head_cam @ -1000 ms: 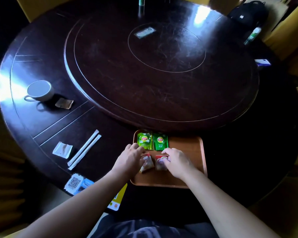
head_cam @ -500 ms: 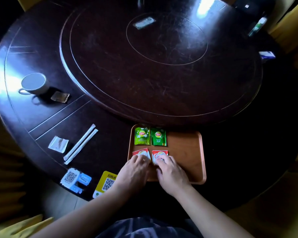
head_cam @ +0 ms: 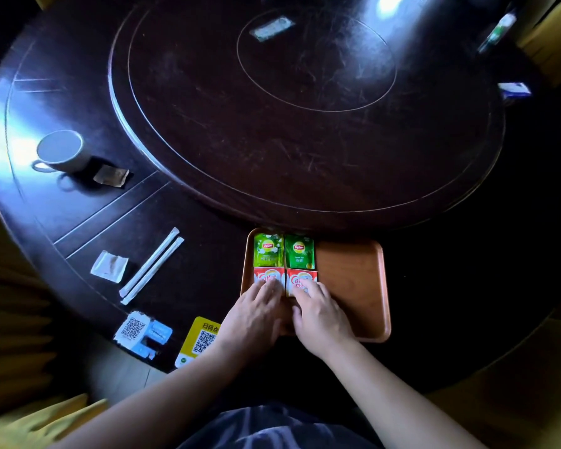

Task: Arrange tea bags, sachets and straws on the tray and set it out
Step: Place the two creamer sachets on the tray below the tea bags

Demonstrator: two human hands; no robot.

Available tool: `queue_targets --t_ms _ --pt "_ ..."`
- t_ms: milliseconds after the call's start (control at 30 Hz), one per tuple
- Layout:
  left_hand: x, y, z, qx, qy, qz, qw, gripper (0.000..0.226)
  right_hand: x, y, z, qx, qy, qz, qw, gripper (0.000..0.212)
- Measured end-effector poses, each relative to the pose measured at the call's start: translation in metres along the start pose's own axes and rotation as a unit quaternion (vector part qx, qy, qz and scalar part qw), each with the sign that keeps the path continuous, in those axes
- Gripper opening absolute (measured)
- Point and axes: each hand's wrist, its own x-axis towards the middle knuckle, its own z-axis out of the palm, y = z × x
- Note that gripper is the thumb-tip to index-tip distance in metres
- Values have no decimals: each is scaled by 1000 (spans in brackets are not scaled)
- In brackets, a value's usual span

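dark, glossy wood fills the head view: a round table [head_cam: 78,202] with a raised turntable [head_cam: 305,124] in its middle, window light glaring off the left edge.

at the near edge sits an orange tray [head_cam: 350,286]. a second ago both hands were bunched over two crumpled red sachets; now the sachets lie flat and squared, side by side, directly below the green tea bags. that suggests the sachet row is nearly settled and the straws come next.

the left hand [head_cam: 253,315] rests on the left red sachet [head_cam: 268,276], and the right hand [head_cam: 321,314] on the right red sachet [head_cam: 300,278]. both hands' fingers are flat and loosely spread, pressing down on the packets rather than gripping anything.

count on the tray: two green tea bags, the left tea bag [head_cam: 268,250] and the right tea bag [head_cam: 299,252], touching edge to edge, and two red sachets. the tray's right half is bare.

off the tray, to the left: two wrapped straws [head_cam: 153,264] lying parallel, one white packet [head_cam: 109,266] just beside them, one brown packet [head_cam: 110,176] next to one cup [head_cam: 60,150]. two qr cards [head_cam: 143,332] sit at the table's near rim. one more packet [head_cam: 271,27] lies on the turntable, too blurred to name.
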Motion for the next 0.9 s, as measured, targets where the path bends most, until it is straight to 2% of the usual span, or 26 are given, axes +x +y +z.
queue_targets --t_ms 200,367,533,633,900 --pt "1 -7 8 -6 -55 -3 998 70 3 0 0 -7 -14 -2 1000 43" --pt "0 -8 2 -23 -42 -7 999 69 3 -6 -5 -7 -20 3 1000 41" --pt "-3 -18 -12 -45 4 -13 999 53 9 -12 -11 -24 16 3 1000 21" --pt "-4 -35 -27 -37 7 -29 999 41 22 -18 -17 -20 14 -4 1000 13" --pt "-19 -131 -68 -94 -15 -176 980 33 80 -66 -26 -44 -76 -15 996 21"
